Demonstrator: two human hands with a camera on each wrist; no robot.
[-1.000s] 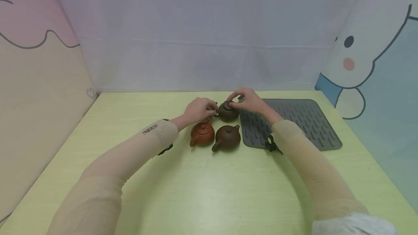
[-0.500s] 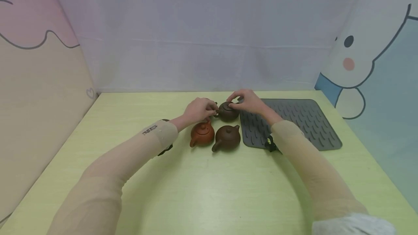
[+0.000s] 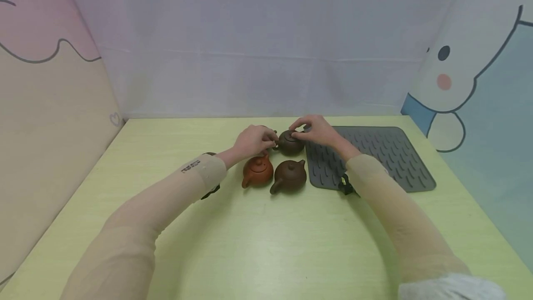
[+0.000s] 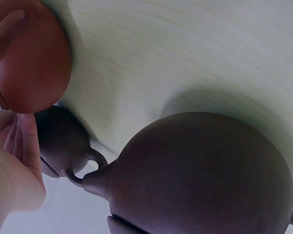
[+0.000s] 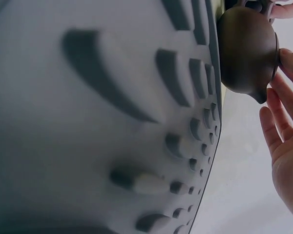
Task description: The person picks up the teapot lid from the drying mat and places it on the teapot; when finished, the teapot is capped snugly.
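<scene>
In the head view, a dark brown teapot sits at the back by the mat's left edge. My left hand has its fingers curled at that teapot's handle side and seems to pinch the handle; its fingertips are partly hidden. With thumb and forefinger, my right hand pinches the same teapot's lid from above. Its other fingers lie near the spout in the right wrist view. A red-orange teapot and a brown teapot stand in front. Behind my left hand is a purple-brown teapot, mostly hidden in the head view.
A grey ridged mat lies on the right of the pale wooden table, under my right forearm. The teapots stand close together left of it. A white cloth hangs behind the table, and printed panels flank it.
My right hand shifts very slightly at the lid of the dark brown teapot. My left hand and the other teapots stay where they were.
</scene>
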